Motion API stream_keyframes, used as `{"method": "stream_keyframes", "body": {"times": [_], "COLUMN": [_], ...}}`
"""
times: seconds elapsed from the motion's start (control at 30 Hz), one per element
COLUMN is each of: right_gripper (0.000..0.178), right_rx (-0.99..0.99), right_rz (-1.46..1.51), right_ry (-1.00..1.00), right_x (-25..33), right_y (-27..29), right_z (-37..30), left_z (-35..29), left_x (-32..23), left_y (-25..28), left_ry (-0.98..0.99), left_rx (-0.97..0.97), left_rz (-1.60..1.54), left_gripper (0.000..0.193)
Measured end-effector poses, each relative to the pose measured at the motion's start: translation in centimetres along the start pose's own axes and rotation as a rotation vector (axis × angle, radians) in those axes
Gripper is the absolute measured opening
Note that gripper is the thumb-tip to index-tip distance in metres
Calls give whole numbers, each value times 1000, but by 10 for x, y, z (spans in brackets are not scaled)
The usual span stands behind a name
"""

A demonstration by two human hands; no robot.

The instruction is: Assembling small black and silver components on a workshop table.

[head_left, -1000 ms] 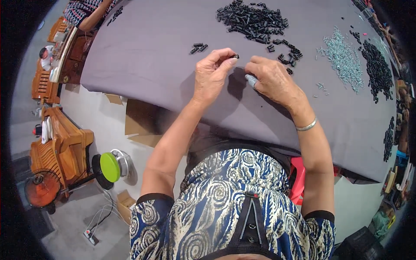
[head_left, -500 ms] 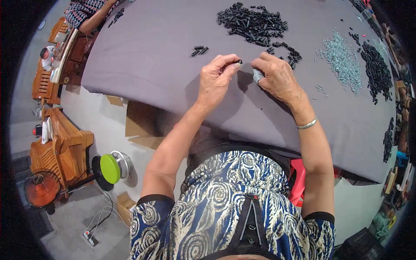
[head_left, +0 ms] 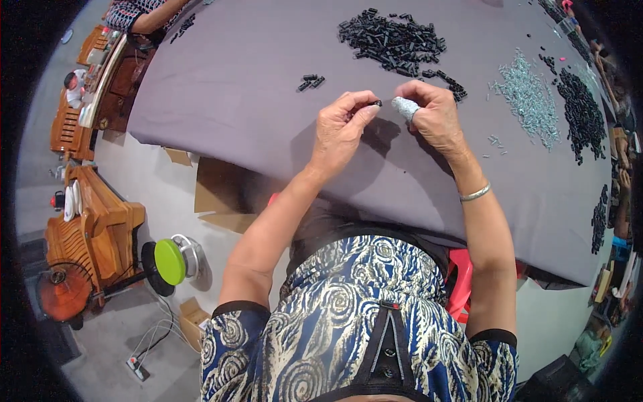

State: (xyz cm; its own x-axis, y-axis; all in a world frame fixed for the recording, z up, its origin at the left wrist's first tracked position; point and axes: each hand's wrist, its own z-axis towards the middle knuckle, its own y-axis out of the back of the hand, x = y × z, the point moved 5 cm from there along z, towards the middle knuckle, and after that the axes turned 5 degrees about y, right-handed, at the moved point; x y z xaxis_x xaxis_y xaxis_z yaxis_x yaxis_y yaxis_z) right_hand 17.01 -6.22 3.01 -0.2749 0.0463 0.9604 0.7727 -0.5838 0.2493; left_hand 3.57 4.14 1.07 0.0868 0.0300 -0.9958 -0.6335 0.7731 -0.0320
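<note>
My left hand (head_left: 343,126) pinches a small black plastic piece (head_left: 378,103) between thumb and fingertips, above the grey cloth of the table. Close to its right is my right hand (head_left: 437,117), with its fingers curled in. A silvery-grey wrapping (head_left: 405,108) covers one of its digits, apparently the thumb. Whether those fingers hold anything small, I cannot tell. Beyond both hands lies a large heap of black cylindrical pieces (head_left: 390,41), trailing off toward my right hand. A few black pieces (head_left: 311,82) lie apart on the left.
Right of my hands spreads a pile of small silvery pieces (head_left: 528,97), with black parts (head_left: 581,117) beyond it. Another black cluster (head_left: 599,220) lies near the table's right edge. Another person's arm (head_left: 157,17) reaches in at the far left. An open cardboard box (head_left: 221,191) stands below the table edge.
My right hand has turned and lifted slightly, so its silvery-wrapped digit now points up toward the left hand. My left hand has moved a little right, still pinching the black piece.
</note>
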Motion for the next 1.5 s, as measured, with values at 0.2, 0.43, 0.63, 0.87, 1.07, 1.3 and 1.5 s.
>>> {"method": "stream_keyframes", "body": {"times": [0.2,0.43,0.63,0.87,1.07,1.3,1.5], "right_gripper": [10,13,14,14,12,10,12], "right_rx": [-12,-48,84,183,166,207,208], "right_rz": [-329,-534,-154,13,45,96,226], "right_ry": [297,476,304,115,46,-15,-171], "right_x": [12,19,12,11,10,7,-1], "right_y": [-3,-2,-3,-9,-10,-13,-12], "right_z": [-2,-3,0,-4,-4,-5,-9], "left_z": [0,-1,-3,-6,-10,-12,-7], "left_x": [-3,-5,-7,-6,-26,-25,-13], "left_y": [-1,-1,-3,-5,-8,-8,-5], "left_ry": [-93,-44,-46,-26,-310,-311,-166], "left_rx": [-4,-16,-44,-22,-73,-69,-67], "left_rz": [125,95,26,-39,287,365,214], "left_gripper": [15,13,12,14,16,15,15]}}
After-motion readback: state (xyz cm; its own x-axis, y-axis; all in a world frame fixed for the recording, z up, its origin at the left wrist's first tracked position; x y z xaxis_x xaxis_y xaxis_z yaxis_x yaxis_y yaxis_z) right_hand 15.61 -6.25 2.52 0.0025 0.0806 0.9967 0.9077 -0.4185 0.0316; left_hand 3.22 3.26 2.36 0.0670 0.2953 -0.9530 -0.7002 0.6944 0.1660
